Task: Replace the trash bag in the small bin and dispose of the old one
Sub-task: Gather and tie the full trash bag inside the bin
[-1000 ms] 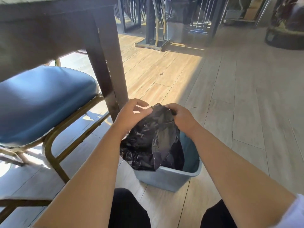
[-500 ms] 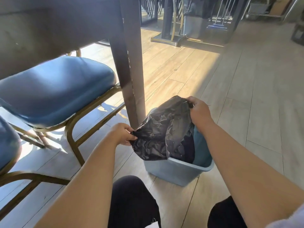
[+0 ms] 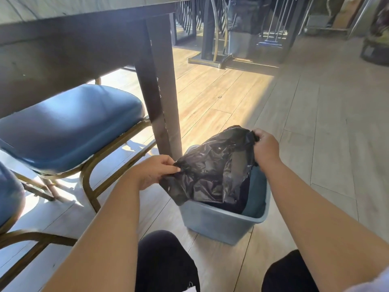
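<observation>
From the head camera I see my left hand (image 3: 154,171) pinching the near-left edge of the black trash bag (image 3: 212,171), while my right hand (image 3: 266,147) grips its far corner with curled fingers. The bag is stretched above the small blue bin (image 3: 221,224), standing on the wood floor (image 3: 315,123) beside the table leg (image 3: 162,87).

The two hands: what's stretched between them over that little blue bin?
In the head view, a crumpled black trash bag spans from the left hand to the right hand, each pinching an edge above the bin.
</observation>
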`<state>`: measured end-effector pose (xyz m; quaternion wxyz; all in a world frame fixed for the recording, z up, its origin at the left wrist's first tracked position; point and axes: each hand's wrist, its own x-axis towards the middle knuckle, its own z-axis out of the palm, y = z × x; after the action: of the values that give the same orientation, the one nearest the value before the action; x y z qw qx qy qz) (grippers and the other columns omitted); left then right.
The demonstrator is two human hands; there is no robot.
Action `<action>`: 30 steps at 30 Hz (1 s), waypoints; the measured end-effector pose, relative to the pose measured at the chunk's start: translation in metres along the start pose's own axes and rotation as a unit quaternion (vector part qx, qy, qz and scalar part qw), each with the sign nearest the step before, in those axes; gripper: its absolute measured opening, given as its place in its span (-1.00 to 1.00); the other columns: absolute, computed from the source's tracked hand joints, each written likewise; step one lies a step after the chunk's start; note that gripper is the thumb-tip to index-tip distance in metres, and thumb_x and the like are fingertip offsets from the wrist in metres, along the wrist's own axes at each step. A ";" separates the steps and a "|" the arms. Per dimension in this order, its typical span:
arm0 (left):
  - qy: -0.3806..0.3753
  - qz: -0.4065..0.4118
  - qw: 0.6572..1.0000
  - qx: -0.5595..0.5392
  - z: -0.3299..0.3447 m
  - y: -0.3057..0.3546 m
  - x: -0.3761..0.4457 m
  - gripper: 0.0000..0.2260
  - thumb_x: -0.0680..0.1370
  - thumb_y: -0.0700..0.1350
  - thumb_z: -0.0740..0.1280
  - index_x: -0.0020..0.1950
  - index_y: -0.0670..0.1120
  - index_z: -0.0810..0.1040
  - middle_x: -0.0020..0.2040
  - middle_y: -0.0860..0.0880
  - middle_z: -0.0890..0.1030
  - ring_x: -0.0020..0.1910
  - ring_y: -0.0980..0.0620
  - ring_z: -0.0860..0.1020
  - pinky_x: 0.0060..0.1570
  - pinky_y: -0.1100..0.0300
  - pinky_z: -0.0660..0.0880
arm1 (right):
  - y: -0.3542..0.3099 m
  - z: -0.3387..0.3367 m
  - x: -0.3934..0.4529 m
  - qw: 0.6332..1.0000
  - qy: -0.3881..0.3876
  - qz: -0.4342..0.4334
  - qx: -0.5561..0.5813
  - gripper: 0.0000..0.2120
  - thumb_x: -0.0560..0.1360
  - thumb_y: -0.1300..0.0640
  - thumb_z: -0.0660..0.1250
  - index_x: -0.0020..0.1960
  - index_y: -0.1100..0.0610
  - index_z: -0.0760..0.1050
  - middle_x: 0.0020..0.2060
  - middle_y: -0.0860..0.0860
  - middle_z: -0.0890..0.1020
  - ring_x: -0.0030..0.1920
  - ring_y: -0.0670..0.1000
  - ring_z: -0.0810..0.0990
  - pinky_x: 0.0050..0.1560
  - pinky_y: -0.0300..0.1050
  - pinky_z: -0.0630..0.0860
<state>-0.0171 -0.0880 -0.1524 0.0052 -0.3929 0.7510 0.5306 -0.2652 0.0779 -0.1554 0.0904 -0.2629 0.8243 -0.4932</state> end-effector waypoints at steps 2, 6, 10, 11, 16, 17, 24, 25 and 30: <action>0.143 -0.012 0.983 0.115 0.009 0.004 0.008 -0.89 0.57 -0.09 0.36 -0.03 -0.10 0.48 0.01 -0.13 0.61 -0.08 -0.03 0.59 -0.07 0.18 0.56 | 0.004 0.004 0.000 1.000 -0.003 -0.004 -0.010 -0.82 0.56 0.28 0.24 -0.03 0.18 0.63 -0.14 0.08 0.65 -0.13 0.08 0.54 -0.15 -0.17 0.45; 0.249 -0.033 0.934 0.254 0.018 0.022 0.008 -0.79 0.61 -0.07 0.29 0.16 -0.17 0.53 0.06 -0.13 0.61 0.01 -0.07 0.61 0.05 0.15 0.52 | 0.013 0.010 0.006 0.999 0.028 0.018 -0.038 -0.83 0.53 0.08 0.39 0.07 0.10 0.67 -0.01 0.16 0.60 -0.02 0.08 0.50 -0.07 -0.20 0.36; -0.147 -0.030 0.986 -0.072 -0.001 0.034 -0.012 -0.75 0.54 0.04 0.36 0.09 -0.10 0.60 0.11 -0.14 0.63 0.08 -0.09 0.63 0.02 0.10 0.61 | 0.024 0.007 0.010 0.998 0.025 0.036 -0.042 -0.77 0.52 0.05 0.40 0.14 0.09 0.66 0.03 0.11 0.63 0.09 0.10 0.53 0.07 -0.12 0.47; -0.157 -0.003 0.984 -0.083 -0.006 0.035 -0.015 -0.74 0.52 0.08 0.37 0.08 -0.05 0.64 0.12 -0.11 0.64 0.12 -0.11 0.62 -0.03 0.12 0.61 | 0.025 0.005 0.010 0.999 0.017 0.036 -0.034 -0.77 0.53 0.03 0.38 0.12 0.09 0.67 0.01 0.08 0.65 0.10 0.12 0.55 0.12 -0.05 0.51; 0.124 0.173 0.977 -0.016 0.000 0.034 0.010 -0.90 0.56 0.05 0.36 0.04 0.18 0.63 -0.08 0.03 0.60 -0.09 0.06 0.54 -0.17 0.20 0.48 | 0.016 -0.007 0.002 0.997 -0.029 0.047 0.061 -0.76 0.54 0.07 0.36 0.14 0.16 0.65 -0.04 0.04 0.70 0.04 0.10 0.64 0.17 0.08 0.57; 0.114 0.186 0.976 -0.016 0.010 0.037 0.016 -0.86 0.52 0.04 0.41 0.08 0.18 0.61 -0.10 0.03 0.56 -0.12 0.07 0.52 -0.16 0.22 0.46 | 0.016 -0.009 0.002 0.995 -0.039 0.053 0.070 -0.76 0.55 0.09 0.35 0.14 0.18 0.65 -0.03 0.05 0.70 0.04 0.11 0.65 0.19 0.10 0.57; 0.061 0.231 0.956 0.170 0.072 0.077 0.033 -0.52 0.42 0.26 0.41 0.32 0.26 0.48 -0.07 0.23 0.57 -0.04 0.16 0.54 -0.06 0.23 0.46 | 0.015 -0.023 -0.008 0.985 -0.089 0.022 0.148 -0.76 0.56 0.20 0.31 0.11 -0.07 0.64 0.02 0.05 0.69 0.04 0.09 0.67 0.04 0.01 0.65; 0.094 0.232 0.948 0.199 0.074 0.081 0.036 -0.60 0.46 0.24 0.38 0.29 0.25 0.51 -0.16 0.24 0.54 -0.07 0.13 0.55 -0.16 0.26 0.43 | 0.015 -0.025 -0.008 0.984 -0.091 0.017 0.155 -0.74 0.56 0.19 0.33 0.16 -0.11 0.58 0.04 0.08 0.65 0.03 0.08 0.66 0.00 -0.01 0.65; 0.402 0.119 0.905 0.071 0.059 0.082 0.047 -0.76 0.64 -0.08 0.18 0.27 0.01 0.53 0.01 -0.03 0.63 -0.16 0.05 0.49 -0.33 0.28 0.33 | 0.025 -0.042 -0.009 0.991 -0.001 0.039 0.131 -0.83 0.58 0.24 0.29 0.01 -0.02 0.56 -0.02 0.06 0.64 -0.04 0.05 0.65 -0.18 -0.13 0.64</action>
<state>-0.1228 -0.0574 -0.1329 -0.3327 -0.4788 0.7665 0.2694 -0.2828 0.1239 -0.1570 0.1437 -0.2166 0.7622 -0.5929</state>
